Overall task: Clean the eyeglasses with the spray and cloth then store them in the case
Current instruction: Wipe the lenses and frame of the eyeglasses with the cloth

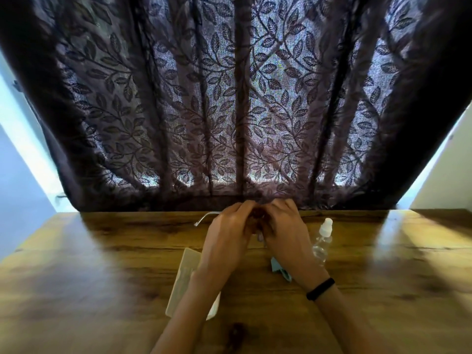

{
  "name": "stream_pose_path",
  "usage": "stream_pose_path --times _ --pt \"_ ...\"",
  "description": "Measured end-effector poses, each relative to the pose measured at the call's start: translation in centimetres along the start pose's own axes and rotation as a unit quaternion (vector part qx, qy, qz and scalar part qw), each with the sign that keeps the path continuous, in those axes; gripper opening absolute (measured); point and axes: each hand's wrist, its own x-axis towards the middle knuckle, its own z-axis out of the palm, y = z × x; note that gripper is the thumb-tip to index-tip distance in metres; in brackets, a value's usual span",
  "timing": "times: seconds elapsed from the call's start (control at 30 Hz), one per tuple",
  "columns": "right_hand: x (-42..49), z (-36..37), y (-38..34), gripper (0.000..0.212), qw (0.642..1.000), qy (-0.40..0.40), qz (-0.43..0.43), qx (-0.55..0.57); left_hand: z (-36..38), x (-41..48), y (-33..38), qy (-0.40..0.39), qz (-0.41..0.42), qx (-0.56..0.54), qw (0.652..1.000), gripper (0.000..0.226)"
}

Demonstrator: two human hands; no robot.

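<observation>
The sheer purple curtain [229, 98] carries a dark leaf-and-vine pattern. The wooden table [102, 264] shows brown grain. The small cloth [279, 272] is pale teal.

A room in a home, at a desk by a curtained window.

A dark sheer curtain [229, 98] with a woven leaf pattern hangs in folds behind a wood-grain desk [102, 277], daylight glowing through it. Plain pale walls [20, 187] flank it on both sides. A small spray bottle [323, 241] and a pale case [184, 277], personal things, sit on the desk.
</observation>
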Motion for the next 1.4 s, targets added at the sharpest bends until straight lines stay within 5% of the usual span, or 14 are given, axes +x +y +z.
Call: stream_pose_path --times 0.33,0.6,0.8,0.87,0.97,1.07,1.2,1.4 --pt "-1.0 0.0 2.2 0.010 0.979 0.128 0.092 0.132 -1.0 -0.7 -1.6 0.063 -0.045 -0.006 0.997 0.016" --pt "-5.0 5.5 8.0 0.034 0.962 -0.171 0.203 -0.055 -1.3 -1.6 -2.2 0.104 -0.068 -0.028 0.992 0.014" --pt "-5.7 7.7 8.4 0.015 0.960 -0.174 0.209 -0.060 -1.4 -2.0 -2.1 0.109 -0.070 -0.050 0.990 0.016" --pt "-5.2 7.3 8.2 0.014 0.958 -0.158 0.238 -0.007 -1.5 -2.1 -2.1 0.113 -0.073 -0.050 0.990 0.016" --pt "-4.2 5.3 6.6 0.010 0.925 -0.058 0.305 0.218 -1.6 -2.2 -2.1 0.118 -0.078 -0.048 0.989 0.016" --pt "-2.9 2.7 3.6 0.023 0.895 0.057 0.249 0.366 -1.2 -2.2 -2.2 0.124 -0.075 -0.043 0.989 0.016" --pt "-1.2 0.6 0.5 0.022 0.890 0.103 0.142 0.420 -0.4 -2.3 -2.0 0.120 -0.060 -0.053 0.990 0.015" --pt "-1.3 1.2 -1.3 0.027 0.962 0.113 0.003 0.250 -0.4 -2.2 -1.5 0.123 -0.045 -0.046 0.990 0.013"
